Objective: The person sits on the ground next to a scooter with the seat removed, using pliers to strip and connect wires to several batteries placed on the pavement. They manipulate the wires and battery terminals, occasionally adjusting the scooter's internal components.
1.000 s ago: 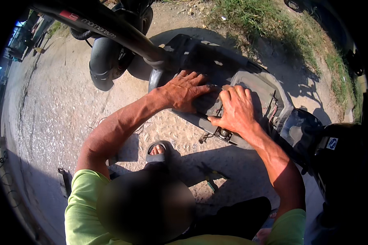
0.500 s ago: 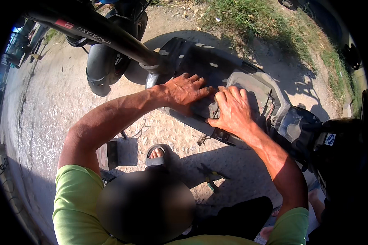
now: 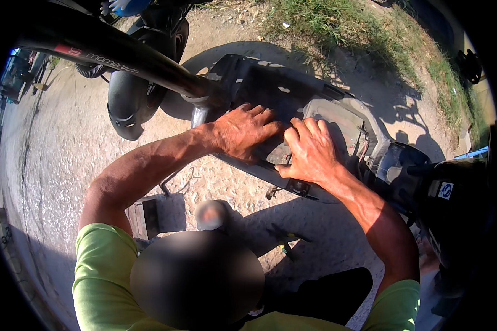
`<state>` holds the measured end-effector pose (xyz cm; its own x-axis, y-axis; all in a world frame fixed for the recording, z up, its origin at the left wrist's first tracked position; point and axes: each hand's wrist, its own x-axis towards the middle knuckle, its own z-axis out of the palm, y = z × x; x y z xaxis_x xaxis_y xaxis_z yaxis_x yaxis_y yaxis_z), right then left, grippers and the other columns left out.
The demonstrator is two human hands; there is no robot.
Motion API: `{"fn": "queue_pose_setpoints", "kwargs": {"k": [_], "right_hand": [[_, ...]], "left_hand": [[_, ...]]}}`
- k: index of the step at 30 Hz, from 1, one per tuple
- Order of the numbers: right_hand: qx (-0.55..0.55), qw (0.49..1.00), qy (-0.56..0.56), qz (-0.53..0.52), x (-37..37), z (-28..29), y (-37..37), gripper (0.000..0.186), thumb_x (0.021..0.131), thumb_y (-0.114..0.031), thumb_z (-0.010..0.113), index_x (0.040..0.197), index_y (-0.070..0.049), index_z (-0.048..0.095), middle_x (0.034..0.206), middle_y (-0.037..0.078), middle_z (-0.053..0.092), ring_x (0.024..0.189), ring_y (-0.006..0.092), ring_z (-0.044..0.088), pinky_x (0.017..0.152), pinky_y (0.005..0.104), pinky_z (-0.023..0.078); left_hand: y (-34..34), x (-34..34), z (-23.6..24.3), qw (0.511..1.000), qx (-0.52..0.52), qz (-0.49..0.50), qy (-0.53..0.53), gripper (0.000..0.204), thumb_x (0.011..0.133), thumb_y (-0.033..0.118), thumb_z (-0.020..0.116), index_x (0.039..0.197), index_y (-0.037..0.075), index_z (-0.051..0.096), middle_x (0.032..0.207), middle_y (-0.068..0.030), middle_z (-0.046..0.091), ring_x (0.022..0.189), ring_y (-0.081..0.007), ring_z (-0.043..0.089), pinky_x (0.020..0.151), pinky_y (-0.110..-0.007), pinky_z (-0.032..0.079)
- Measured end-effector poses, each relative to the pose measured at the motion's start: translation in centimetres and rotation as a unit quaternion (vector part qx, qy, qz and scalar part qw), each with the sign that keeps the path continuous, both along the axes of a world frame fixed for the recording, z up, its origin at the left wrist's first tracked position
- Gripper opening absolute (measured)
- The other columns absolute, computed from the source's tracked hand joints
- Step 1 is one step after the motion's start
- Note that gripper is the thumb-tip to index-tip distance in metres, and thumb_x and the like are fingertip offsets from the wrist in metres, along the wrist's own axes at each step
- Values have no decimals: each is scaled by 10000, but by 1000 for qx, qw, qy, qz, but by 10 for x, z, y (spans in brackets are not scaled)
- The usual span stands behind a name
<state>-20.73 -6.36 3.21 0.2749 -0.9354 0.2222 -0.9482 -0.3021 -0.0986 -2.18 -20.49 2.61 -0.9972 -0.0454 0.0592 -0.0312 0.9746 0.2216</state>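
Both hands are on the black footboard (image 3: 276, 83) of a scooter. My left hand (image 3: 243, 134) lies on its dark panel, fingers spread. Close beside it, my right hand (image 3: 310, 148) has curled fingers and thumb gripping a dark panel piece in the deck. Right of that is a grey recessed section (image 3: 331, 110) with thin cables (image 3: 361, 140) along its side. The black steering column (image 3: 138, 60) rises toward the upper left from the deck's front.
Pliers (image 3: 286, 241) and a dark rectangular metal object (image 3: 146, 218) lie on the rough pavement. A black front fender (image 3: 126, 107) stands at upper left, the scooter's dark rear body (image 3: 447, 209) at right. Grass (image 3: 337, 27) edges the ground at upper right.
Both hands have shifted slightly left in the picture along with the scooter, and a little down. The right hand's grip looks much the same; the left fingers remain spread.
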Motion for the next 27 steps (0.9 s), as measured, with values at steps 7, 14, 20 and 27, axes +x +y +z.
{"fn": "queue_pose_setpoints", "kwargs": {"k": [7, 14, 20, 27], "right_hand": [[20, 1000, 11, -7, -5, -3, 0, 706, 534, -439, 833, 1043, -12, 592, 1190, 208, 596, 1077, 324, 526, 928, 463, 374], [33, 999, -3, -8, -2, -3, -1, 755, 508, -410, 855, 1088, -21, 569, 1150, 178, 605, 1065, 306, 525, 895, 444, 377], [38, 998, 31, -27, 3, -4, 2, 955, 583, -485, 842, 1326, -2, 487, 1260, 181, 571, 1169, 310, 494, 974, 458, 362], [110, 993, 34, -20, 12, -7, -16, 1134, 582, -406, 850, 1448, 81, 302, 1170, 251, 578, 1093, 365, 565, 1037, 467, 375]], "left_hand": [[3, 5, -4, 999, -34, 18, -26, 802, 692, 416, 796, 1352, 114, 455, 1413, -209, 426, 1269, -382, 455, 1049, -511, 362], [-5, 16, 2, 994, -51, 25, -89, 938, 705, 337, 802, 1487, 141, 322, 1429, -217, 397, 1307, -370, 421, 1049, -505, 378], [-8, 3, 13, 992, -18, 26, -122, 984, 634, 339, 820, 1451, 55, 352, 1312, -214, 476, 1220, -378, 489, 986, -475, 446], [-12, 6, 8, 995, -29, 19, -95, 974, 599, 382, 826, 1388, 1, 403, 1267, -235, 503, 1194, -399, 510, 984, -467, 454]]}}
